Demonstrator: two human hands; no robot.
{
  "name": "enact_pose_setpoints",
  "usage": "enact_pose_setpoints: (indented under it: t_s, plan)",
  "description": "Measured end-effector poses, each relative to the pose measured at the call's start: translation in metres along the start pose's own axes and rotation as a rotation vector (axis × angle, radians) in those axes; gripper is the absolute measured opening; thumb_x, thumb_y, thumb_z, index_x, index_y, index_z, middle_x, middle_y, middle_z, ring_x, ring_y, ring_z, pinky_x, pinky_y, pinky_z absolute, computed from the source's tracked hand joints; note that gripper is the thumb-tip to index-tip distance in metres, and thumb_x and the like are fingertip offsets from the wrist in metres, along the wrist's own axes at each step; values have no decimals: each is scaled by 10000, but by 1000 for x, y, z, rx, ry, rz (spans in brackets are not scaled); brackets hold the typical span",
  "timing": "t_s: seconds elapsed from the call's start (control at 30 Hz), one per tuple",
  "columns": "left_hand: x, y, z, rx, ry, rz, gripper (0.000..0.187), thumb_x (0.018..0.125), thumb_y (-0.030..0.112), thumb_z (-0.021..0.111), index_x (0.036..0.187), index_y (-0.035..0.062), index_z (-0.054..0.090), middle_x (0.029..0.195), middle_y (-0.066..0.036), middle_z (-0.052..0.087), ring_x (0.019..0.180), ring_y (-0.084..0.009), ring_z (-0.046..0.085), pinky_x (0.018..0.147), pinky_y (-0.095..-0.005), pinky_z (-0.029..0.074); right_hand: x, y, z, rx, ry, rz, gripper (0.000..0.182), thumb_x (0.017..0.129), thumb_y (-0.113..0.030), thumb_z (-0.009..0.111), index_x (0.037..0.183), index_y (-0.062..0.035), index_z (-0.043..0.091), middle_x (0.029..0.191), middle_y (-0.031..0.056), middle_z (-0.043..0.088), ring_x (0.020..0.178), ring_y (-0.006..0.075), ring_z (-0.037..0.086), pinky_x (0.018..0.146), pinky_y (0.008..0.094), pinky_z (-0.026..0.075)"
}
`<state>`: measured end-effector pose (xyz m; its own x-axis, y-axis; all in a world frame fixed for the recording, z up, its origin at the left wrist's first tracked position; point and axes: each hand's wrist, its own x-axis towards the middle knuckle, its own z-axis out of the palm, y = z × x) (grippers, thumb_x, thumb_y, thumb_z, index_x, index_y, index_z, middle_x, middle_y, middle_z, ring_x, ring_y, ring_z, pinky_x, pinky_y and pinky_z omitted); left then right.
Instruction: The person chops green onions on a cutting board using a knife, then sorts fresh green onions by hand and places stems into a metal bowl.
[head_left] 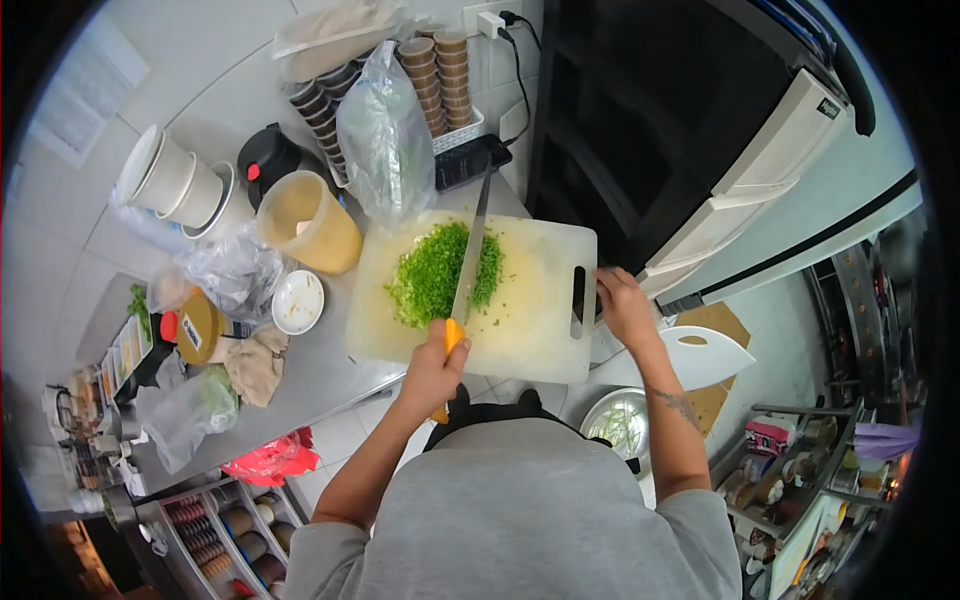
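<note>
My left hand (435,362) is closed around the yellow handle of a long kitchen knife (474,250). Its blade points away from me and lies across a heap of finely chopped green herbs or scallions (432,275); some bits are to the right of the blade. Under the heap is a white plastic cutting board (545,330) with a dark handle slot on its right side. My right hand (624,305) is at the board's right edge beside the slot, fingers curled against it.
Left of the board stand a plastic tub (325,235), a small white bowl (298,302) and a cloth (258,365). A plastic bag (385,140) and phone (472,163) sit behind it. A fridge (640,130) rises at right; a metal bowl (618,425) is below my right arm.
</note>
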<state>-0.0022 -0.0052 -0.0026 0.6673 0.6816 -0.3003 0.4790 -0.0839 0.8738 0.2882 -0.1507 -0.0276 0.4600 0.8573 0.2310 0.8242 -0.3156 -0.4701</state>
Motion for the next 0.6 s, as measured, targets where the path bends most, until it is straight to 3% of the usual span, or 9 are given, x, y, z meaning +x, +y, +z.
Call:
enact_pose_setpoints:
  t_s: [0.03,0.1,0.17,0.27,0.37,0.5,0.6]
  plan:
    - [0,2,-1,-13,9,2,280,960,225,545,1056,15,387,588,-174,581,409,-280,582,386,-391,457,12,-4,15,66,82,-52,325,916,-131,557,1224,-44,611,1197,215,598,1140,376,564,927,438,480]
    - [-1,5,-4,-37,27,8,271,961,223,544,1051,21,387,591,-170,578,403,-276,575,384,-391,453,39,-16,42,-9,50,-97,500,975,-268,501,1407,-23,440,1423,239,446,1337,381,407,1085,467,349]
    - [-2,7,-8,-32,38,18,272,960,219,545,1049,16,388,592,-169,580,404,-276,575,384,-391,451,66,-19,77,-87,16,-58,644,1004,-402,419,1477,15,291,1517,243,316,1434,374,252,1165,493,197]
    - [-3,7,-14,-31,72,26,276,956,211,550,1061,8,395,589,-175,579,406,-276,577,384,-391,447,90,-35,116,-210,1,-91,693,1007,-465,376,1478,32,270,1514,250,316,1438,377,242,1179,488,167]
    - [-2,0,-18,-23,97,19,287,951,203,555,1086,-1,405,593,-192,581,417,-293,583,397,-403,447,92,-63,122,-142,-98,-142,704,1008,-473,364,1480,38,252,1511,252,318,1431,375,257,1180,479,166]
    - [1,-7,-21,3,100,24,311,946,207,558,1122,-4,411,611,-224,586,455,-335,599,441,-435,458,73,-88,116,217,-176,-262,651,1021,-426,358,1474,33,269,1494,261,338,1415,373,289,1175,460,194]
    - [4,-8,-23,17,150,84,182,949,163,553,997,30,439,586,-55,529,377,-148,517,351,-300,412,63,-105,101,432,-251,-240,583,1026,-330,375,1484,12,265,1489,259,346,1401,385,303,1168,430,210]
